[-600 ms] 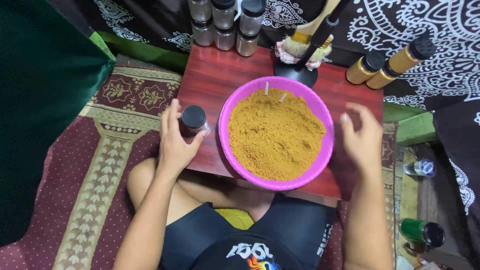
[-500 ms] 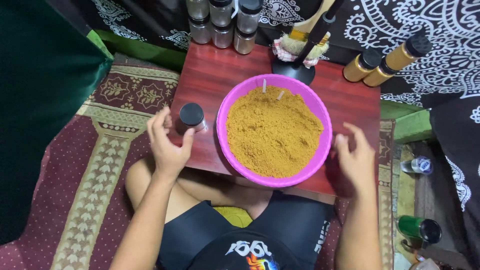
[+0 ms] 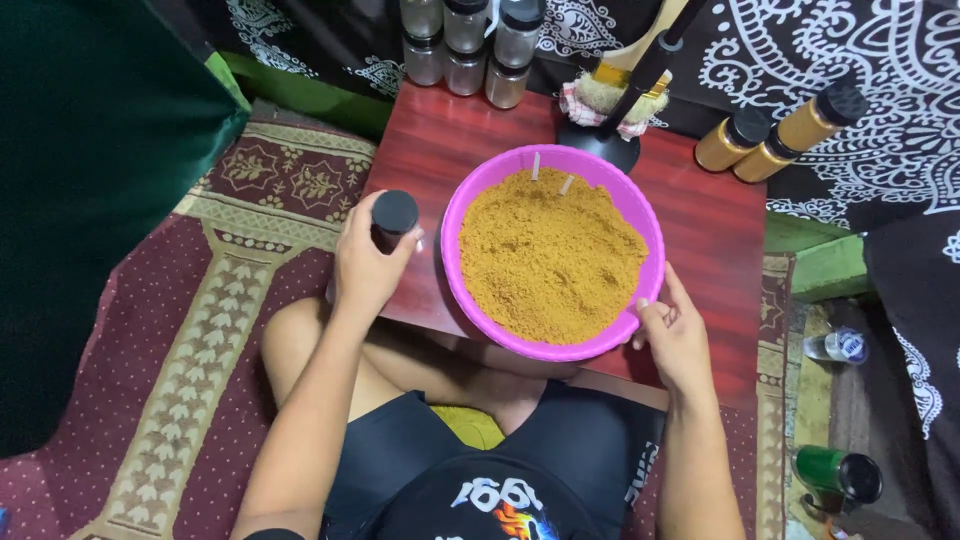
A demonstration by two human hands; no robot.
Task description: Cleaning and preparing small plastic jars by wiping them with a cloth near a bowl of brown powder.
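One pink bowl (image 3: 455,235), heaped with orange-brown powder (image 3: 550,255), near front edge of low red table (image 3: 430,150), right hand (image 3: 678,335) curled on its rim, left hand (image 3: 365,265) closed round a black-capped jar (image 3: 393,220); risk: a nudge tips powder onto lap.

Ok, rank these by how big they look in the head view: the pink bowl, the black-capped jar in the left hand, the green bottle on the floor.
1. pink bowl
2. black-capped jar and green bottle: look alike in size; the jar is partly hidden by the left hand, so no firm ranking.
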